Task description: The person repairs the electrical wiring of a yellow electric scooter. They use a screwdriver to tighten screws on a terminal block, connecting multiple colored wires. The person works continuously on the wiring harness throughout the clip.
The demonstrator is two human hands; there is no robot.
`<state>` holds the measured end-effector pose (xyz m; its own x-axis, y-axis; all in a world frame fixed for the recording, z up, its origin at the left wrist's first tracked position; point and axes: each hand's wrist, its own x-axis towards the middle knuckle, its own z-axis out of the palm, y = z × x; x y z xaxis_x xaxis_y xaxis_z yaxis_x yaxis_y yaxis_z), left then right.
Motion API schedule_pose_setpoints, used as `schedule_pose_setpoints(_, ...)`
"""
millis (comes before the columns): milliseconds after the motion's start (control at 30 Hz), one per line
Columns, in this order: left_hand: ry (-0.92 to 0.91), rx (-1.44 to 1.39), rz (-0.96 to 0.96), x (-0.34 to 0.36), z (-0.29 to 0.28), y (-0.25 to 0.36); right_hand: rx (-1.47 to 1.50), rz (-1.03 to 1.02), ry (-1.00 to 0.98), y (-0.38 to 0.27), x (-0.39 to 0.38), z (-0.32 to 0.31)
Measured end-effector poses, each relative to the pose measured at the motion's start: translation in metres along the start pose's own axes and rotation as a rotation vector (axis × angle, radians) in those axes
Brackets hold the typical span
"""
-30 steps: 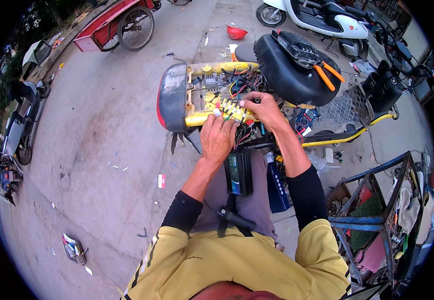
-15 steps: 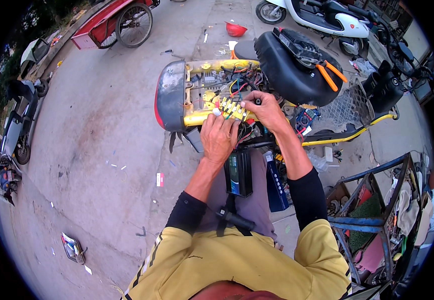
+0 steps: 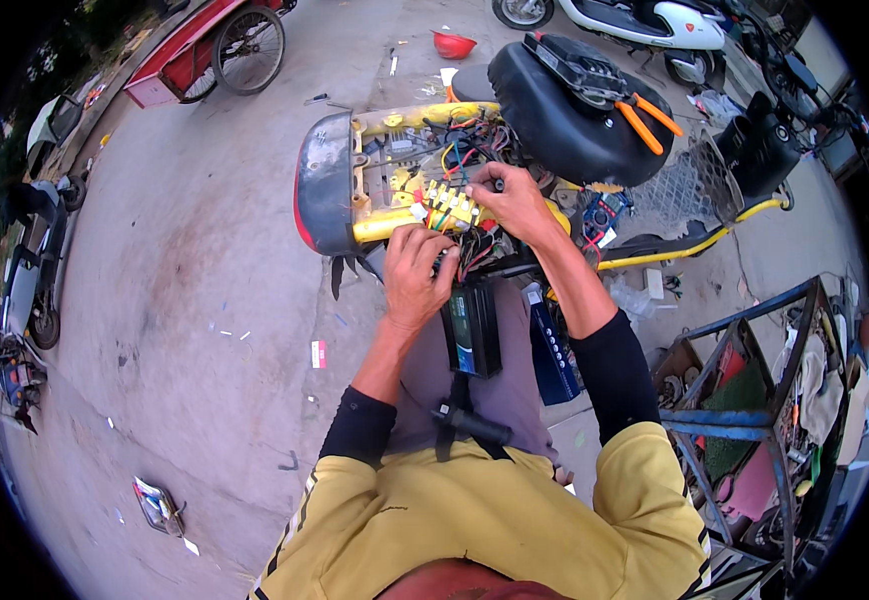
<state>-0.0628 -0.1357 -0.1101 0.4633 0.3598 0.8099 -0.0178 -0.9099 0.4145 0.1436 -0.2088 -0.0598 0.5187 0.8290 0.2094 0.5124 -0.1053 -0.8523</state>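
A yellow terminal block (image 3: 452, 207) with black bars and pale squares sits among wires in the opened yellow frame (image 3: 385, 231) of a scooter. My right hand (image 3: 517, 208) is closed at the block's right end, its fingertips close against it. A small round black end (image 3: 498, 185) pokes out between those fingers; the rest of that object is hidden. Just below and left of the block, my left hand (image 3: 415, 275) has curled fingers, with thumb and forefinger near each other beside the dark wires (image 3: 477, 245). What it pinches, if anything, is too small to make out.
Orange-handled pliers (image 3: 648, 122) rest on the black seat (image 3: 565, 110) beyond my right hand. A multimeter (image 3: 603, 213) lies on the scooter's right part. A black box (image 3: 473, 330) is by my legs, and a blue metal rack (image 3: 755, 430) stands at the right.
My left hand has come away from the terminal block, down and toward me, exposing its lower edge. My right hand stays at the block's right end. The whole view has shifted slightly.
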Motion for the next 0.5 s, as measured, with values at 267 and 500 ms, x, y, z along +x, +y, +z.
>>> schedule_pose_setpoints(267, -0.288, -0.005, 0.211, -0.045, -0.045, -0.026, 0.046, -0.035, 0.021, 0.007, 0.0, 0.007)
schedule_pose_setpoints(500, -0.531, 0.087, 0.297, -0.053, -0.062, -0.039, 0.001, -0.017, 0.029, 0.007, 0.001, 0.005)
